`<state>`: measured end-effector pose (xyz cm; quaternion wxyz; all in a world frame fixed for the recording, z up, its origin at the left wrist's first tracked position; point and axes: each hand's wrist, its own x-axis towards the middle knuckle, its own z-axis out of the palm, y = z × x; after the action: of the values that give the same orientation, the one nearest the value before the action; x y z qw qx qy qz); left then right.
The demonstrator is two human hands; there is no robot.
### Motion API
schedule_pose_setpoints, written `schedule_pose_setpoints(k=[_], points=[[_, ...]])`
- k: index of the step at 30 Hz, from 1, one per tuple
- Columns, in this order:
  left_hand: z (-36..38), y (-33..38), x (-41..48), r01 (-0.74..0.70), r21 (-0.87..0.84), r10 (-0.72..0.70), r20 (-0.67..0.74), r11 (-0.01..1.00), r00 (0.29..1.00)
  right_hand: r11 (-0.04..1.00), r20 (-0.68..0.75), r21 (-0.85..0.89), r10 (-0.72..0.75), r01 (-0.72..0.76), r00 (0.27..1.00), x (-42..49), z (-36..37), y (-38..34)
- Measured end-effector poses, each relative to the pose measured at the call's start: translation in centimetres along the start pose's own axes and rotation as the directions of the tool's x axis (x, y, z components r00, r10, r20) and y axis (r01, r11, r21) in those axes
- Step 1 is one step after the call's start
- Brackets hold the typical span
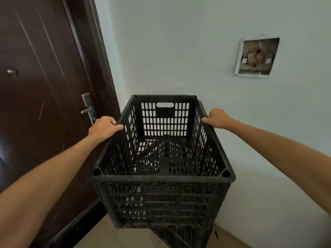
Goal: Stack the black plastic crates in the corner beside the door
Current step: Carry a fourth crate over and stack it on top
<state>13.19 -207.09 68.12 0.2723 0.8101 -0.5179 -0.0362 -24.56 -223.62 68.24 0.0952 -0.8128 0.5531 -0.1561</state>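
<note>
The door (35,86) fills the left side and the pale wall (179,51) the rest, the two meeting in the corner straight ahead, with a strip of floor (125,237) showing at the bottom. In that corner, just right of the door frame, the crate (161,194) is upright and open-topped. Its long axis runs away from the person toward the wall and its short near end faces the camera. Under its near right corner a lower crate (180,235) shows on the floor. It looks turned a little off the upper one's line, and whether the two are touching or there is still a gap is hidden by the upper crate's body. The move ahead likely depends on that alignment, so the upper crate would need squaring over the lower before its weight is let down. The crate lies directly between the two grips. Both bare forearms reach forward almost straight, one along each long side, to the far half of the rim. The left grip (103,127) is clamped on the left rim, fingers curled over the outside and thumb laid along the top edge. The right grip (217,118) holds the right rim in the same way, slightly farther forward, so neither is clearly nearer. An open wall box (257,57) with bare wires is set in the wall at upper right. The door handle (87,110) is just beyond the left grip.
</note>
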Motion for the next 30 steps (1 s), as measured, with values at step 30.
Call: schedule_pose_setpoints(k=[30], points=[[8.1,6.9,7.5,0.007,0.523,-0.138,0.211,0.852,0.968,0.858,0.297,-0.399,-0.214,0.324,0.931,21.7,5.0,5.0]])
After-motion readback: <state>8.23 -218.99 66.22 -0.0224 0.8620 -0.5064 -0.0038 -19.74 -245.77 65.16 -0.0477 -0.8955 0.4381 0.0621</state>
